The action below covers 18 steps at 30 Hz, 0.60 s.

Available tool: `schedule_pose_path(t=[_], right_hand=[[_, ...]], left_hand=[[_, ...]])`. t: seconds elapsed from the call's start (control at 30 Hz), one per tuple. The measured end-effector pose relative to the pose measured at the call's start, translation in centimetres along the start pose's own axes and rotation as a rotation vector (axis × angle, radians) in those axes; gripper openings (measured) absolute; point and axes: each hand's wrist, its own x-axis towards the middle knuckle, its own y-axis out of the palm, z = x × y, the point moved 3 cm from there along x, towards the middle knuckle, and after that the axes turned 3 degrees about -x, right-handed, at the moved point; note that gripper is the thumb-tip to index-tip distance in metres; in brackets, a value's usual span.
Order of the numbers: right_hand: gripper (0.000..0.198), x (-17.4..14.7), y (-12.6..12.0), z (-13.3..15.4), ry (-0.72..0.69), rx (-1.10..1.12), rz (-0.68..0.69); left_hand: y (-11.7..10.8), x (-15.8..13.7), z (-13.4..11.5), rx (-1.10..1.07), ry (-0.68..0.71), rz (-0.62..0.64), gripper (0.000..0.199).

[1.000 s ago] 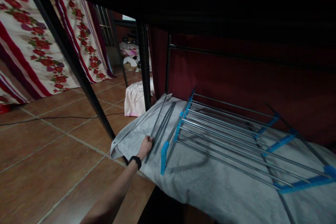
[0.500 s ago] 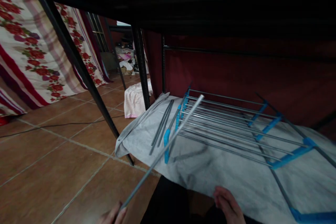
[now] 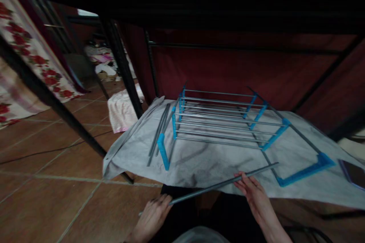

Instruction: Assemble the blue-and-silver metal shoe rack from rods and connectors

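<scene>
A thin grey metal tube (image 3: 205,190) lies across both hands, low in front of my lap. My left hand (image 3: 155,212) is wrapped round it close to its left end. Toward the right end, my right hand (image 3: 251,190) grips the same tube between thumb and fingers. Beyond the hands stands a partly assembled rack (image 3: 219,121) of metal tubes joined by blue plastic connectors. Its nearest blue connectors, one at the left (image 3: 163,152) and one at the right (image 3: 306,171), have no tube between them. Several loose tubes (image 3: 158,131) rest left of the rack.
A grey cloth (image 3: 199,163) covers the surface under the rack. A dark phone (image 3: 353,174) lies at the right edge. Black metal posts (image 3: 122,60) and a low dark frame overhead enclose the space. A striped cloth (image 3: 122,110) hangs at the left above the tiled floor (image 3: 57,197).
The tube has swung from pointing up and away to lying nearly crosswise. My right hand, empty before, has taken hold of it. The view has turned to the right.
</scene>
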Motion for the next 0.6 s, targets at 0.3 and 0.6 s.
schedule_pose_path(t=[0.3, 0.6], right_hand=[[0.05, -1.2, 0.4, 3.4, -0.094, 0.126, -0.064], [0.044, 0.2, -5.2, 9.7, -0.297, 0.224, -0.249]], left_hand=[[0.7, 13.5, -17.1, -0.067, 0.466, 0.05, 0.045], [-2.6, 16.5, -22.2, 0.095, 0.506, -0.007, 0.054]])
